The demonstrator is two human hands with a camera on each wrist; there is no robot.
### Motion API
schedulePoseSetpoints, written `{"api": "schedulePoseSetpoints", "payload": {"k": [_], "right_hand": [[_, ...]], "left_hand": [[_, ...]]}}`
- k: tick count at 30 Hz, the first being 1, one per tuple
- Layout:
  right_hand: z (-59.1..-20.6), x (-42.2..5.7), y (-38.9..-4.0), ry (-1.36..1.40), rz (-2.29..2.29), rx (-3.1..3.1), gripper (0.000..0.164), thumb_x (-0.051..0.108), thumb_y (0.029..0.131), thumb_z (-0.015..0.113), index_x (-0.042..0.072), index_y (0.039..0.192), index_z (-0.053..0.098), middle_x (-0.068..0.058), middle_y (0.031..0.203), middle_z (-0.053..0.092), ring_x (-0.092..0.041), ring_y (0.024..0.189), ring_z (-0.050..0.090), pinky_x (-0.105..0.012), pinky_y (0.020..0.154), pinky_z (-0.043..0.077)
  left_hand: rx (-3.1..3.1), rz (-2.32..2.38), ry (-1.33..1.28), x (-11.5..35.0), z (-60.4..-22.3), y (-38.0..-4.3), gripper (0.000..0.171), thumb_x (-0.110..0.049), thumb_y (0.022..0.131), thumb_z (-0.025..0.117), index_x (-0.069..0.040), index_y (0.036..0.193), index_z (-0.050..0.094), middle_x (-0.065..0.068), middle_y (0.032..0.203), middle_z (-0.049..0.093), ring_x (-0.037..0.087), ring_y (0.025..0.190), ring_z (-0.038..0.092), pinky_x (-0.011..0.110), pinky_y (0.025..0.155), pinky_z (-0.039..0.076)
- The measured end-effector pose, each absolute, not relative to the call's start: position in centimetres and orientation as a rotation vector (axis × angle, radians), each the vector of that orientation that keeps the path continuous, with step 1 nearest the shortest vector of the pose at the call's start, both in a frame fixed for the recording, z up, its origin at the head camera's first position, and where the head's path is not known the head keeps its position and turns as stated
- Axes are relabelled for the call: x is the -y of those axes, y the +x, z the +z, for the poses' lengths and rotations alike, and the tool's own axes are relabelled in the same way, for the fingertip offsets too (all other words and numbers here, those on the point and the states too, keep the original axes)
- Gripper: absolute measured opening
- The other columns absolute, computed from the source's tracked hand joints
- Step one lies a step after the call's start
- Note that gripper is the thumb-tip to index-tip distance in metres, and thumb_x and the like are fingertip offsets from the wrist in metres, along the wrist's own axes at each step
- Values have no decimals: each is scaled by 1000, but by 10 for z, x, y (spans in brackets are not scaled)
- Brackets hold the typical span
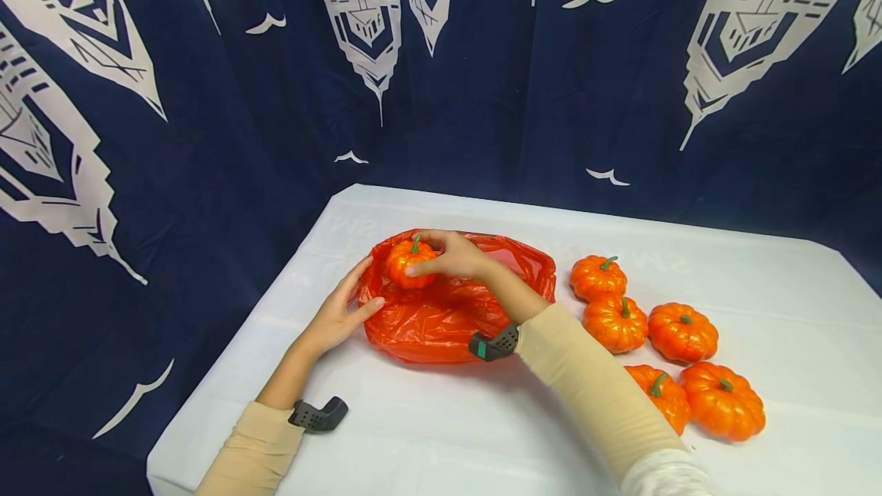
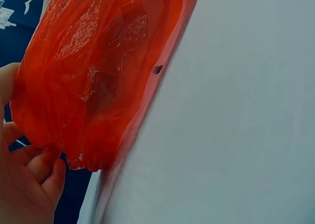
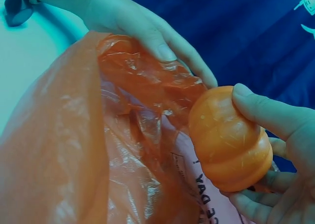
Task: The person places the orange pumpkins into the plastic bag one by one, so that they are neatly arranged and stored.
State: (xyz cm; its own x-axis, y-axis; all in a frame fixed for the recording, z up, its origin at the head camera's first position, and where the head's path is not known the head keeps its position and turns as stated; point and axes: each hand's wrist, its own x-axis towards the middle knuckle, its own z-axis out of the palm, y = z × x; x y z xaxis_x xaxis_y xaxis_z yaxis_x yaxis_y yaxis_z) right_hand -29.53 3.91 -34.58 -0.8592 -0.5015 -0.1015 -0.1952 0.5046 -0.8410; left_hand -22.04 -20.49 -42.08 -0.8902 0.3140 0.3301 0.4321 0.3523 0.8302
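A red plastic bag (image 1: pixel 441 327) stands on the table with its mouth spread wide. My left hand (image 1: pixel 339 316) holds the bag's left rim, with the thumb at the near side and the fingers at the far side. My right hand (image 1: pixel 455 257) grips a small orange pumpkin (image 1: pixel 408 262) with a green stem, over the left part of the bag's mouth. In the right wrist view, the thumb lies on one side of the pumpkin (image 3: pixel 229 140) and the fingers wrap the other. The left wrist view shows the bag (image 2: pixel 93 86) beside curled left fingers (image 2: pixel 44 170).
Several more pumpkins (image 1: pixel 682 333) lie to the right of the bag, one (image 1: pixel 658 396) partly behind my right sleeve. A white cloth (image 1: pixel 441 419) covers the table. A dark blue curtain (image 1: pixel 468 136) with white building prints hangs behind it.
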Motion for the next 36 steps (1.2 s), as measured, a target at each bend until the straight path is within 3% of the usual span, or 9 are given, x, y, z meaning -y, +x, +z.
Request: {"api": "schedulePoseSetpoints", "payload": {"k": [3,11,26,36], "right_hand": [[-351,-36,-295,-567,-1284,-2422,76,36,79,80,13,144,48,-13,143,49,-30,124,49,-43,95,50],[-368,-23,-290,-569,-1271,-2527,77,33,79,82,9,144,47,-13,140,52,-28,121,53,-44,105,41],[-395,0,-282,-371,-1482,-2664,81,36,83,77,10,149,39,-15,143,48,-32,124,51,-47,104,41],[-403,7,-279,-349,-1427,-2741,85,38,86,75,2,150,33,-19,147,42,-35,131,44,-50,108,36]], "left_hand": [[2488,-1577,-687,205,-421,-220,71,-13,95,63,-6,154,25,16,158,24,35,143,26,52,113,23],[2491,-1588,-684,204,-422,-220,71,-11,94,64,-5,154,25,16,158,23,35,143,26,51,113,25],[2513,-1576,-712,191,-387,-199,69,1,92,62,11,148,24,31,153,24,46,138,29,55,111,27],[2530,-1590,-695,192,-388,-197,67,-2,93,62,8,149,26,27,154,24,43,140,28,53,113,24]]}}
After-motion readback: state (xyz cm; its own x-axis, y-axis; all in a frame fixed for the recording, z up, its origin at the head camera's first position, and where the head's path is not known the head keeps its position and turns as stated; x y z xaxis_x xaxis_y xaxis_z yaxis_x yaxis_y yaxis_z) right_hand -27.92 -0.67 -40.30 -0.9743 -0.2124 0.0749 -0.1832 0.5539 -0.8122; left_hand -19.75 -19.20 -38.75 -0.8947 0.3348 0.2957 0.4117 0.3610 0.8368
